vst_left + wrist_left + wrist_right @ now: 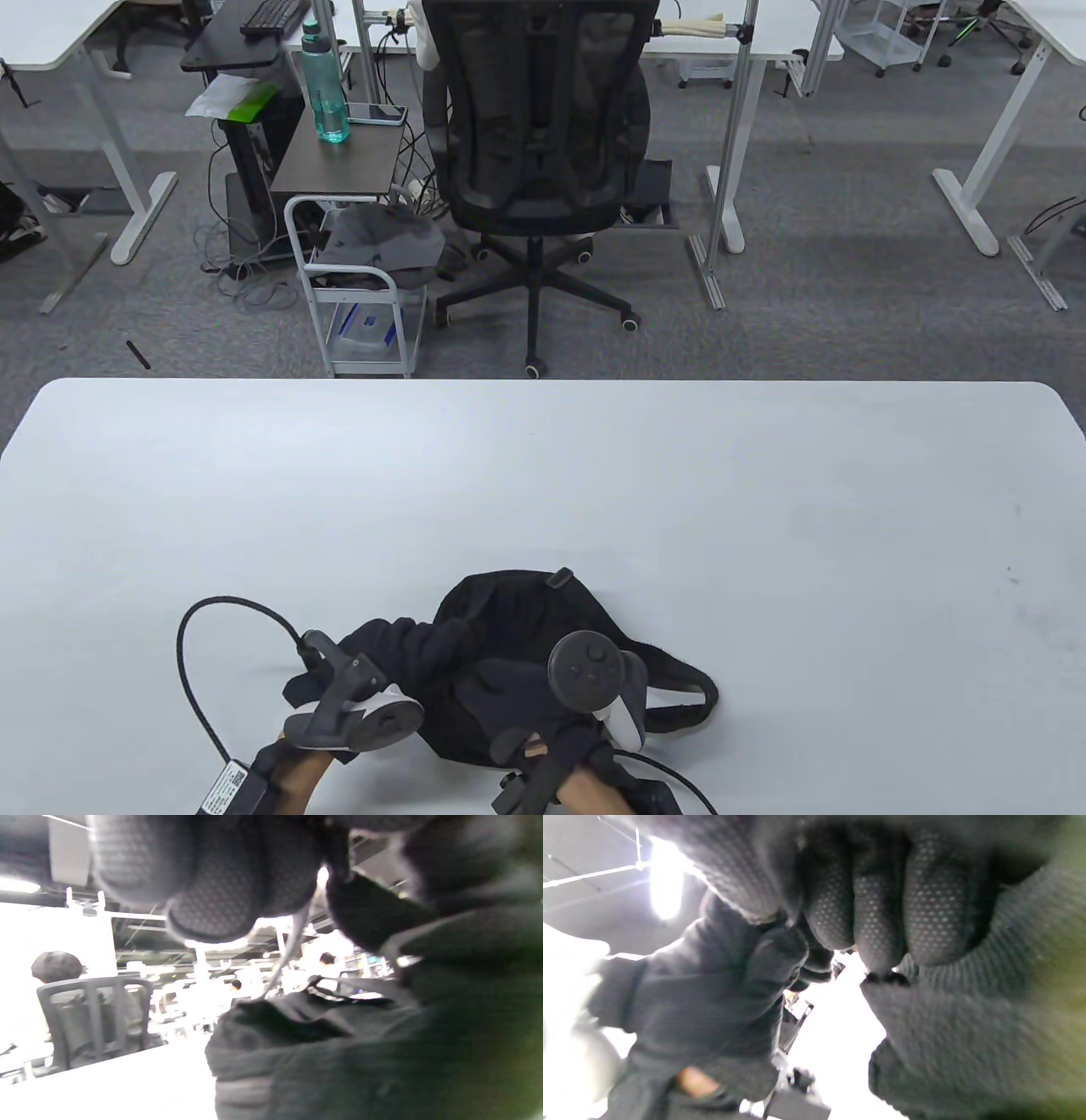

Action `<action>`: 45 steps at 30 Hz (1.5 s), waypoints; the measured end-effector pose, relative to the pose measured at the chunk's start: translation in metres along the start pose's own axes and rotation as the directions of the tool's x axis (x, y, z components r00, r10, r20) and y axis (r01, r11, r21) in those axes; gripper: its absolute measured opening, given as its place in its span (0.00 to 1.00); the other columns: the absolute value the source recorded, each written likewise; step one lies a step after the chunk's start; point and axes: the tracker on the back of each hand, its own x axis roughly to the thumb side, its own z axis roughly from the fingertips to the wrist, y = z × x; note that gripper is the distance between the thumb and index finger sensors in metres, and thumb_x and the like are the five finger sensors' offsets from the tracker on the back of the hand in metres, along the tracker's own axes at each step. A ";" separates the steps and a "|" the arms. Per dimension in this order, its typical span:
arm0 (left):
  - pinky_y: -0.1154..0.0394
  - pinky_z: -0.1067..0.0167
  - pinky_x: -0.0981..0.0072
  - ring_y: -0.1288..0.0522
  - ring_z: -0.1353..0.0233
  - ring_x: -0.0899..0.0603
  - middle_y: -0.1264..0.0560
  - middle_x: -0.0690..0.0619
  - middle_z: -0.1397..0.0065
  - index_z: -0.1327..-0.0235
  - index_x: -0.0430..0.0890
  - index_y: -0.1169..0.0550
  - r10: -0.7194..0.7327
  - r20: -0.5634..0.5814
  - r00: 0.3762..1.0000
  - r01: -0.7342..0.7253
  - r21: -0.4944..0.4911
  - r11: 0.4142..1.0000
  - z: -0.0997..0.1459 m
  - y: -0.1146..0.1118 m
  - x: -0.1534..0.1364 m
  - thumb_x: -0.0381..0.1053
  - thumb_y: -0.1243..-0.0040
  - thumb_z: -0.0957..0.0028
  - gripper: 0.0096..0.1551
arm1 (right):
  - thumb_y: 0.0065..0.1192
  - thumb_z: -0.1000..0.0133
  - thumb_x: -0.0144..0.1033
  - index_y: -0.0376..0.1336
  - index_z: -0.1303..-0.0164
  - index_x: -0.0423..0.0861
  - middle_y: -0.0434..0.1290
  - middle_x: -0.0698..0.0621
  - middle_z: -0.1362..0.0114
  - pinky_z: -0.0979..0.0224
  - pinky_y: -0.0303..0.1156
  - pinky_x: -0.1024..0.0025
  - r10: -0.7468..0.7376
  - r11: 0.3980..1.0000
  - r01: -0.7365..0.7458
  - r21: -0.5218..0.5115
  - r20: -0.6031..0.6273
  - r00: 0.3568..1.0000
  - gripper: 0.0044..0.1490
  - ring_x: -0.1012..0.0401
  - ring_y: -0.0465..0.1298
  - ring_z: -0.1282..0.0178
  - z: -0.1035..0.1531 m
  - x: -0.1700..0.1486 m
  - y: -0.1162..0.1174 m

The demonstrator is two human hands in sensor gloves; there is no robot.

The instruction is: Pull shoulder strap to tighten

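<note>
Both gloved hands sit on the black bag (509, 620) at the table's (543, 475) near edge, right hand (543, 688) curled tight, left hand's (373, 671) grip unclear; I'd pin the bag and draw the shoulder strap (679, 679) straight.

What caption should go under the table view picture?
Two gloved hands, left hand and right hand, on a black bag at the white table's near edge.
</note>
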 end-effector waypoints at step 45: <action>0.17 0.54 0.63 0.14 0.52 0.50 0.16 0.60 0.51 0.34 0.65 0.36 0.004 -0.012 1.000 -0.004 -0.008 1.000 -0.001 -0.003 -0.010 0.58 0.55 0.66 0.38 | 0.67 0.49 0.39 0.81 0.64 0.33 0.89 0.39 0.62 0.44 0.76 0.46 -0.083 0.994 0.084 0.065 -0.024 0.996 0.24 0.47 0.87 0.67 -0.001 0.004 -0.002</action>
